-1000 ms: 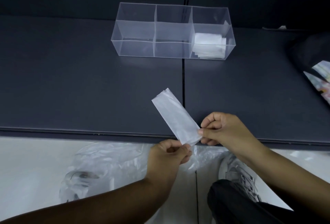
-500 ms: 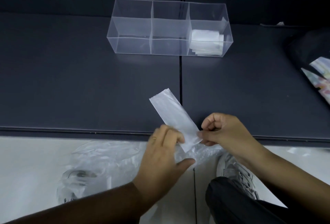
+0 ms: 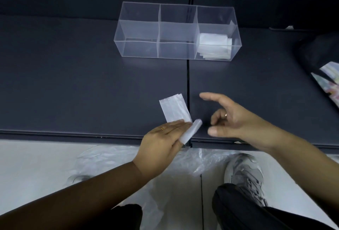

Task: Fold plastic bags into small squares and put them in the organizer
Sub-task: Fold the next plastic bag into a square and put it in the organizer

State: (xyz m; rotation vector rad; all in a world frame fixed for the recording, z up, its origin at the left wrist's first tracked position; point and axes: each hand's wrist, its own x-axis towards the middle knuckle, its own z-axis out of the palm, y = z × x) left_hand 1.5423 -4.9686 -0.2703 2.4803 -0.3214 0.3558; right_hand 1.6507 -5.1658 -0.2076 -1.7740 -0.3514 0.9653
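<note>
A white plastic bag folded into a narrow strip lies on the dark shelf near its front edge. My left hand lies flat on the strip's near end, fingers straight, and the near end curls up over the fingertips. My right hand hovers just right of the strip, fingers spread and relaxed, holding nothing. The clear three-compartment organizer stands further back. Its right compartment holds several folded white bags; the other two look empty.
Loose clear plastic bags lie on the white floor below the shelf edge. A grey shoe and dark trouser legs are at the bottom. A dark bag with a colourful item sits at the shelf's right.
My right hand has let go of the strip and lifted away to the right. My left hand went from pinching the near end to lying flat on it. The strip has turned more upright.
</note>
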